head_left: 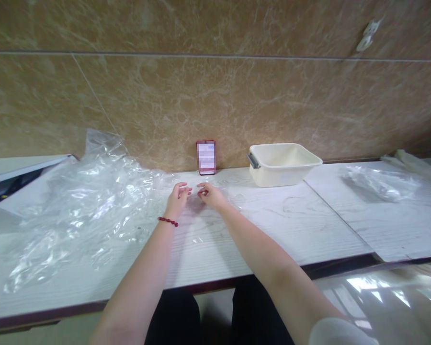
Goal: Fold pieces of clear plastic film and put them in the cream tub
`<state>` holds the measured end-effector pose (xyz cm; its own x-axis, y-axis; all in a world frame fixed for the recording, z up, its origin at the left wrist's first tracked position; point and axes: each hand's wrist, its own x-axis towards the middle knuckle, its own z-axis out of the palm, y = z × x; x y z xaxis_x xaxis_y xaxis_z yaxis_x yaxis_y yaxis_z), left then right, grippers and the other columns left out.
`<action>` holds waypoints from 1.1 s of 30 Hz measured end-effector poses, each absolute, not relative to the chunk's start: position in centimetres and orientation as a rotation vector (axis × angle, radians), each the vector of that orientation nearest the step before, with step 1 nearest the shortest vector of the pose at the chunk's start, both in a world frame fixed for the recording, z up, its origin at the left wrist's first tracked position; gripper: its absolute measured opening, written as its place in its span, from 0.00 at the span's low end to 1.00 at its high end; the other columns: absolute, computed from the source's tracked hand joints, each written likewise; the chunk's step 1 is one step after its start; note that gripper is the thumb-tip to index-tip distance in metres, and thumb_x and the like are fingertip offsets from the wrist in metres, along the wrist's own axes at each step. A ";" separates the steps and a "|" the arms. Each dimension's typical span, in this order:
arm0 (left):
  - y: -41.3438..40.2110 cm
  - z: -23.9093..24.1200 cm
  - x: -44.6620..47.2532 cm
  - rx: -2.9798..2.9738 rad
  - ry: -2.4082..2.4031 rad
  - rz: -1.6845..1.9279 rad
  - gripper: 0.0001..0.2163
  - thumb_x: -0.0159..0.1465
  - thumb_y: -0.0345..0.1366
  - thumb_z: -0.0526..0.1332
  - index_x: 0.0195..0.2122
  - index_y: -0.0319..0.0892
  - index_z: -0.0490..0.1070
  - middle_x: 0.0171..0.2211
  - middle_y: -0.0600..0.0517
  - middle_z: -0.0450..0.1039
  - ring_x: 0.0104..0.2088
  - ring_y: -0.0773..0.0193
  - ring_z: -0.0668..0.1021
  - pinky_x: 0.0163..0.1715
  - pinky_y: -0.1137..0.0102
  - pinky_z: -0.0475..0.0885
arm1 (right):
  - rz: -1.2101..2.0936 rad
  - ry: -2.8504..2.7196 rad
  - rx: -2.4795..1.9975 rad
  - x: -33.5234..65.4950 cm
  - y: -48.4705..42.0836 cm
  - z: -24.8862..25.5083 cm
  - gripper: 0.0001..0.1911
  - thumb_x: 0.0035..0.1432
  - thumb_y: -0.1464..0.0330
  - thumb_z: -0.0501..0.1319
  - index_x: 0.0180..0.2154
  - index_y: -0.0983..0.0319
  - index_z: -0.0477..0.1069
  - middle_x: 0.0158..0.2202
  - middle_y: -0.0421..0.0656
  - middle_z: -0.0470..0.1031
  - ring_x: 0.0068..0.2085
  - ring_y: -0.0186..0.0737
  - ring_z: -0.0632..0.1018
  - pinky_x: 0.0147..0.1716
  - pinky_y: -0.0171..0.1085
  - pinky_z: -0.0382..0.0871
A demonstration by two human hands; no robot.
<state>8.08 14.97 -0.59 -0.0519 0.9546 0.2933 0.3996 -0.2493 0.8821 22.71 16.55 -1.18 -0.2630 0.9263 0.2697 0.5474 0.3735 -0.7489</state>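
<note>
Clear plastic film (86, 196) is heaped at frame left, apparently yet to be handled, while at centre the left hand (178, 197) is held half-open, the right hand (211, 195) curled, with any grip or finished work indiscernible.

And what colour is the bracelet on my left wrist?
The bracelet is dark red, seen in the head view.

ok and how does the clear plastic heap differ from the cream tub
The plastic heap is see-through and crumpled; the cream tub is opaque and smooth-sided. The heap sprawls across the left of the table; the tub covers far less of it. The heap has a loose outline, the tub a firm box shape. Both rest on the white table.
</note>
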 end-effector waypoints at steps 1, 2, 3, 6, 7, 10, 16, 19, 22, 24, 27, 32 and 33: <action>14.9 -0.7 7.8 1.779 1.517 1.222 0.18 0.53 0.46 0.52 0.41 0.41 0.58 0.34 0.48 0.70 0.33 0.64 0.74 0.32 0.68 0.68 | 0.681 -1.932 -1.265 22.8 16.6 -1.3 0.17 0.49 0.71 0.54 0.44 0.60 0.61 0.31 0.37 0.72 0.30 0.29 0.69 0.33 0.29 0.62; 14.7 -0.8 7.6 1.893 1.591 1.135 0.20 0.51 0.46 0.55 0.41 0.41 0.59 0.33 0.48 0.70 0.33 0.64 0.73 0.33 0.68 0.68 | 0.669 -1.935 -1.261 22.9 16.6 -1.4 0.16 0.48 0.71 0.54 0.42 0.61 0.62 0.31 0.37 0.72 0.30 0.29 0.69 0.33 0.29 0.62; 14.6 -0.9 7.4 1.994 1.657 1.038 0.21 0.48 0.46 0.58 0.40 0.41 0.60 0.33 0.49 0.69 0.32 0.63 0.73 0.32 0.68 0.68 | 0.652 -1.948 -1.259 23.0 16.6 -1.4 0.14 0.48 0.71 0.54 0.40 0.61 0.63 0.30 0.37 0.71 0.30 0.29 0.69 0.33 0.29 0.62; 14.2 -1.2 7.2 2.148 1.753 0.771 0.21 0.45 0.45 0.60 0.38 0.42 0.61 0.30 0.51 0.69 0.31 0.63 0.73 0.31 0.69 0.67 | 0.587 -2.029 -1.258 23.2 16.6 -1.4 0.08 0.47 0.73 0.53 0.33 0.62 0.67 0.31 0.38 0.71 0.33 0.30 0.69 0.34 0.29 0.61; 14.2 -1.2 7.3 2.157 1.764 0.706 0.18 0.46 0.44 0.59 0.37 0.43 0.62 0.29 0.52 0.69 0.30 0.63 0.73 0.30 0.70 0.66 | 0.555 -2.059 -1.256 23.2 16.5 -1.2 0.08 0.47 0.74 0.53 0.32 0.62 0.67 0.31 0.38 0.71 0.34 0.31 0.69 0.35 0.29 0.60; 14.2 -1.1 7.6 2.166 1.761 0.598 0.12 0.49 0.37 0.57 0.36 0.44 0.63 0.26 0.55 0.69 0.28 0.65 0.72 0.30 0.71 0.65 | 0.428 -2.145 -1.246 23.7 16.4 -0.5 0.08 0.46 0.75 0.53 0.30 0.62 0.68 0.32 0.40 0.70 0.37 0.31 0.69 0.38 0.30 0.59; 14.2 -0.8 7.8 2.235 1.683 0.600 0.10 0.49 0.35 0.56 0.34 0.43 0.66 0.26 0.54 0.70 0.28 0.66 0.72 0.29 0.72 0.66 | 0.287 -2.343 -1.365 25.1 15.8 0.8 0.10 0.48 0.74 0.53 0.31 0.60 0.70 0.34 0.41 0.70 0.39 0.34 0.69 0.40 0.32 0.58; 14.2 -0.5 7.5 2.267 1.613 0.640 0.12 0.51 0.42 0.55 0.34 0.42 0.68 0.28 0.52 0.70 0.29 0.65 0.72 0.30 0.72 0.66 | 0.307 -2.385 -1.348 25.6 15.8 0.7 0.11 0.48 0.75 0.53 0.32 0.60 0.71 0.34 0.42 0.70 0.38 0.33 0.69 0.39 0.30 0.59; 14.6 -0.5 6.8 2.325 1.599 0.673 0.14 0.55 0.43 0.50 0.33 0.42 0.70 0.31 0.50 0.71 0.33 0.64 0.72 0.35 0.70 0.66 | 0.318 -2.382 -1.338 25.8 16.1 0.3 0.12 0.48 0.76 0.52 0.32 0.61 0.72 0.34 0.42 0.70 0.37 0.33 0.70 0.38 0.29 0.59; 14.9 -0.7 6.3 2.368 1.629 0.688 0.14 0.56 0.41 0.50 0.35 0.43 0.71 0.33 0.49 0.70 0.37 0.63 0.71 0.40 0.69 0.64 | 0.323 -2.372 -1.325 25.9 16.4 -0.1 0.13 0.48 0.76 0.52 0.32 0.61 0.73 0.34 0.42 0.71 0.38 0.33 0.70 0.39 0.29 0.59; 15.5 -1.4 5.9 2.410 1.663 0.679 0.14 0.56 0.41 0.51 0.38 0.48 0.71 0.38 0.50 0.69 0.42 0.62 0.69 0.46 0.66 0.61 | 0.343 -2.372 -1.321 25.9 16.9 -0.4 0.14 0.48 0.77 0.52 0.32 0.61 0.73 0.34 0.41 0.72 0.40 0.33 0.70 0.40 0.30 0.59; 15.6 -2.0 6.2 2.490 1.658 0.520 0.13 0.56 0.44 0.51 0.40 0.55 0.70 0.44 0.52 0.65 0.49 0.60 0.63 0.49 0.65 0.57 | 0.356 -2.387 -1.286 26.1 17.1 -0.5 0.17 0.48 0.79 0.50 0.33 0.61 0.74 0.34 0.41 0.74 0.41 0.33 0.69 0.43 0.30 0.58; 15.6 -2.0 6.2 2.491 1.666 0.487 0.13 0.56 0.44 0.51 0.41 0.55 0.70 0.45 0.52 0.65 0.50 0.60 0.62 0.50 0.65 0.56 | 0.359 -2.389 -1.288 26.1 17.0 -0.5 0.17 0.48 0.79 0.49 0.33 0.61 0.74 0.34 0.41 0.73 0.41 0.33 0.69 0.43 0.30 0.58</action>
<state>6.23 15.57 -2.04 0.3485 0.9146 0.2049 0.8809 -0.3943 0.2619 26.08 17.02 -0.48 -0.4947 0.8395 0.2247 0.7362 0.5423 -0.4050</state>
